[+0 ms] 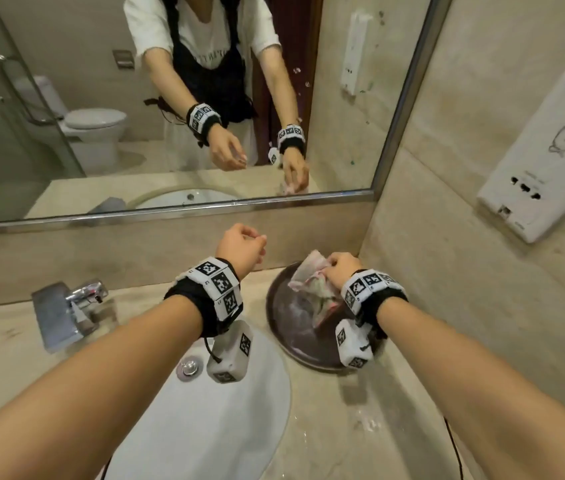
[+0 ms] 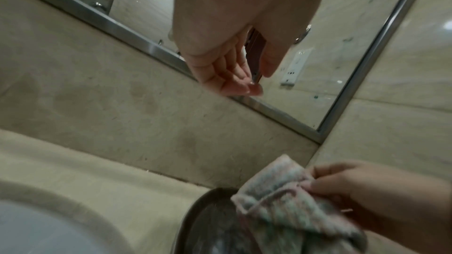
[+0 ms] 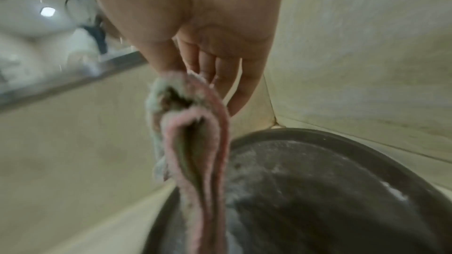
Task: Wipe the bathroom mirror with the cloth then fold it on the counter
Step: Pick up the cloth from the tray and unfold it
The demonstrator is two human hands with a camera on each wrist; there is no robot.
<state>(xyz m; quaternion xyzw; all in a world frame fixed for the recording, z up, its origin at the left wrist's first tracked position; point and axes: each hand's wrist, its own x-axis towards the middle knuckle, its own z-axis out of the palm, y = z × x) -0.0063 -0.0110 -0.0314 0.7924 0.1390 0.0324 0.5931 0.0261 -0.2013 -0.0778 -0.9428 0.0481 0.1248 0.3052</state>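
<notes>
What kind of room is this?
A bathroom, most likely. There's a white sink with a shiny faucet set in the counter, a big mirror above it, and a toilet reflected in the mirror.

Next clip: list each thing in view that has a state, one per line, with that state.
Cloth: bunched, lifted over the round tray, not folded.
Right hand: grip pinching the cloth's top edge.
Left hand: loosely curled, holding nothing, raised near the mirror's lower frame.
Mirror: spots and droplets on its right side.
Tray: on the counter in the corner, whitish residue inside.
Faucet: no water running.
Sink: no standing water visible.
</notes>
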